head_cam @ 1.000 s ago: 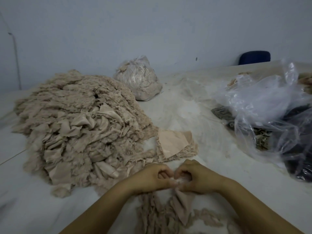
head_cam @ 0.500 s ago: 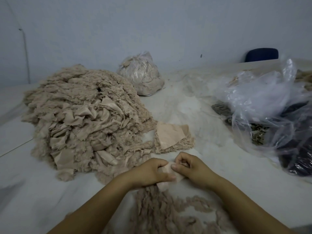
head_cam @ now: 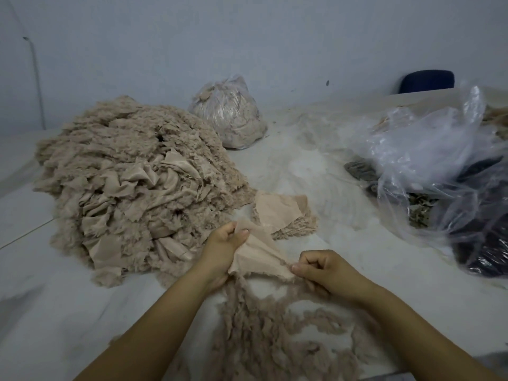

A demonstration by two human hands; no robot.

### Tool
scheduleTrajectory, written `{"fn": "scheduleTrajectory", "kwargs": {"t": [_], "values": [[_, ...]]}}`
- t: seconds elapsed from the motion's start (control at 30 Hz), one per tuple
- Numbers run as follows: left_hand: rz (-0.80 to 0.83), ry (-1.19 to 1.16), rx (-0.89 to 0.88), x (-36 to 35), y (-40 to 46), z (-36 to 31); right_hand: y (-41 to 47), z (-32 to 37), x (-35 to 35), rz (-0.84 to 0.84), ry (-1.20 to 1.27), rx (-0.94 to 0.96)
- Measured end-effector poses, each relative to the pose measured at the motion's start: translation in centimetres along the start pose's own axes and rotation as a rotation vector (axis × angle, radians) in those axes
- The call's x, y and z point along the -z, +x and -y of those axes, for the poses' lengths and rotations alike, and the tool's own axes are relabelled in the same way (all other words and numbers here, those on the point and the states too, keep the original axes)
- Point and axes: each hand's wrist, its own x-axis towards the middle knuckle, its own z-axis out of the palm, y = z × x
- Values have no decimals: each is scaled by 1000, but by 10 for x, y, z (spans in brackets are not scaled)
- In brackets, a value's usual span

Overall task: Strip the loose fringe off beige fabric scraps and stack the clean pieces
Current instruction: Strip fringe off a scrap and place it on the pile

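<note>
Beige scrap [head_cam: 257, 257] stretched between both grips

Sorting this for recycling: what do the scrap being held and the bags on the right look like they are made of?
The beige scrap, gripped by the left hand and pinched by the right hand, looks like thin, soft matte textile: it drapes in folds and its edge frays into fluffy fringe. Fibre type cannot be told. The bags look like thin clear plastic film: glossy, crinkled, see-through.
</note>
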Motion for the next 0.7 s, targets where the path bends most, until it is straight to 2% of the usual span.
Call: {"fn": "scheduleTrajectory", "kwargs": {"t": [0.07,0.13,0.2,0.23,0.3,0.37,0.43,0.5,0.6,0.7], "values": [[-10,22,-3,6,5,-8,-4,4,7,78,-87,-52],[52,163,-11,13,7,-15,-1,7,7,-17,-172,-57],[179,291,-35,11,6,-16,8,13,0,-173,-68,-26],[231,298,-45,8,5,-16,14,16,-5,-160,30,-19],[281,261,-55,3,4,-15,23,19,-17,-26,133,-11],[186,254,-91,6,8,-18,27,19,-25,31,95,-30],[11,190,-105,19,14,-25,25,14,-25,-11,48,-58],[-64,105,-106,34,20,-33,19,10,-21,2,16,-101],[-9,196,-109,39,21,-36,11,14,-17,139,-52,-155],[58,161,-104,17,18,-31,24,22,-32,14,55,-145]]}}
